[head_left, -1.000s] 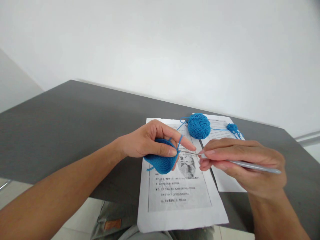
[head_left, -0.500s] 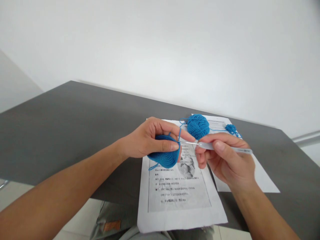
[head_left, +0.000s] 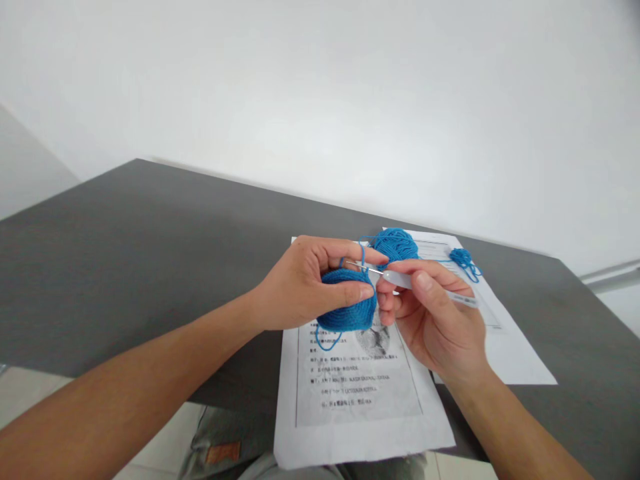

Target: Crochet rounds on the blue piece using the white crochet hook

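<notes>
My left hand (head_left: 305,280) pinches a blue crocheted piece (head_left: 345,313) between the thumb and the fingers behind it. A strand of blue yarn runs over my left index finger, which is stretched to the right. In my right hand (head_left: 440,313) is a crochet hook (head_left: 399,279), held by its pale grey handle. Its thin metal shaft points left, above the top edge of the crocheted piece, and crosses the yarn there. Below the piece dangles a loose loop of yarn. Behind my fingertips lies a blue yarn ball (head_left: 397,243), partly covered by them.
A printed sheet (head_left: 365,433) with text and a picture lies under my hands, over the near edge of the dark grey table (head_left: 200,220). To its right is a second sheet (head_left: 520,360), with a small yarn bundle (head_left: 463,259) on it. A white wall (head_left: 320,100) rises behind.
The crocheted piece has moved slightly right and tilted in my left hand. My right hand has shifted left and up, and the hook's tip now reaches past the piece's edge, across the yarn.
</notes>
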`<state>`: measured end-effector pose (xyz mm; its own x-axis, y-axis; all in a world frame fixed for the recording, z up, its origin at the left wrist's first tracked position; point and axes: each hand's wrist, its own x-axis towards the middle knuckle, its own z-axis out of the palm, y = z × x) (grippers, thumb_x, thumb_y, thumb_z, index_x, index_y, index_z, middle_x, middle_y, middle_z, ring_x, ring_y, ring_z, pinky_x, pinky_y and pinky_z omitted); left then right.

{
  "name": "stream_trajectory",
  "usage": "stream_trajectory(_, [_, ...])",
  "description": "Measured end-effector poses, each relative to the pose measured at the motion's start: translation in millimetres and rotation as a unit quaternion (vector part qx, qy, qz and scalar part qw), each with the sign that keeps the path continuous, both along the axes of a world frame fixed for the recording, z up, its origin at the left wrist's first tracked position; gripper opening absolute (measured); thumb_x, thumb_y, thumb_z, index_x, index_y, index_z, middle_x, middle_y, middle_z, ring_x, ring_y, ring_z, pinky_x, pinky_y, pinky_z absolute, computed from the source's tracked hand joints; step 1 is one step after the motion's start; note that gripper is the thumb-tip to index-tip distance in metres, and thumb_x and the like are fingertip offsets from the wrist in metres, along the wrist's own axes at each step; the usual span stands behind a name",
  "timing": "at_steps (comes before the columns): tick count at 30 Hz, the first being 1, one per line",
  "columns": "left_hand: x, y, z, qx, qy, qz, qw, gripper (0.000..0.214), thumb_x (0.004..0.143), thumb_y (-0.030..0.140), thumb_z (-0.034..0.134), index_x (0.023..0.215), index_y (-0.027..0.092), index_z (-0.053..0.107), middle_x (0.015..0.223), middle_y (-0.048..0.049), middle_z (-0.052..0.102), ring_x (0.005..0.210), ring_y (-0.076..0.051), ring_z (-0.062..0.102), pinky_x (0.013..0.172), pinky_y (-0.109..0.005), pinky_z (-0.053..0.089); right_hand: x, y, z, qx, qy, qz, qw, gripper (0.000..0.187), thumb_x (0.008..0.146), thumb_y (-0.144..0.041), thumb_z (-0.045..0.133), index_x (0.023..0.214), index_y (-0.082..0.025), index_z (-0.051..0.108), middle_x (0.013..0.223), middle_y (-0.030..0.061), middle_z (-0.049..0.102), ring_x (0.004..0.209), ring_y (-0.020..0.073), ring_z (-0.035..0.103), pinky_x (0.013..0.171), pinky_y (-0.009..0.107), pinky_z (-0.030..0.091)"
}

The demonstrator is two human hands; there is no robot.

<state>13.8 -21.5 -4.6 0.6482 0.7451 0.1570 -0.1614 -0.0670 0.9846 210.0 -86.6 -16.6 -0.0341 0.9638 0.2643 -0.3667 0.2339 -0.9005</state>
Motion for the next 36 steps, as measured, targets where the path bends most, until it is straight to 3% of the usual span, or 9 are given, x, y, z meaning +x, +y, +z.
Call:
stream_trajectory(5, [0.8, -0.8, 0.4, 0.003, 0.015, 0.008, 1.0, 0.042, 0.082, 0.023, 0.087, 0.123, 0.012, 0.083, 0.095, -0.0085, 0.085, 0.076, -0.016, 0.075, 0.072, -0.025, 0.06, 0.5, -0.3, -0.7, 0.003, -0.009, -0.01, 1.0, 0.011, 0.094, -0.036, 0.083, 0.1, -0.028, 0.086, 0.084, 0.0015, 0.086, 0.061, 0.0135, 0.078, 0.052, 0.02, 0.067])
stream_trajectory(15, [0.8, -4.8, 5.1, -0.033, -0.008, 0.018, 0.999, 0.082, 0.075, 0.014, 0.089, 0.153, 0.013, 0.064, 0.088, -0.0027, 0.077, 0.072, -0.012, 0.066, 0.067, -0.024, 0.054, -1.4, 0.4, -0.5, -0.006, 0.014, 0.002, 1.0, 0.01, 0.094, -0.033, 0.084, 0.101, -0.027, 0.086, 0.087, -0.0002, 0.087, 0.066, 0.013, 0.08, 0.057, 0.02, 0.069])
stream_trajectory(27, [1.8, -8.0, 6.6, -0.006, -0.026, 0.027, 0.999, 0.091, 0.083, 0.011, 0.081, 0.164, 0.0, 0.042, 0.075, 0.0054, 0.06, 0.061, -0.006, 0.05, 0.057, -0.02, 0.043, -6.0, 0.1, 1.5, -0.014, 0.017, -0.024, 0.999, 0.014, 0.087, -0.035, 0.09, 0.097, -0.026, 0.087, 0.082, 0.0008, 0.086, 0.063, 0.0131, 0.079, 0.054, 0.019, 0.068])
stream_trajectory(36, [4.0, -7.5, 4.2, -0.002, -0.051, 0.033, 0.998, 0.091, 0.083, 0.013, 0.081, 0.165, 0.003, 0.043, 0.074, 0.0052, 0.059, 0.062, -0.007, 0.05, 0.056, -0.02, 0.041, -8.0, -0.4, 2.5, -0.001, 0.017, -0.034, 0.999, 0.014, 0.088, -0.037, 0.09, 0.097, -0.026, 0.088, 0.083, 0.0008, 0.086, 0.064, 0.0132, 0.078, 0.055, 0.02, 0.069])
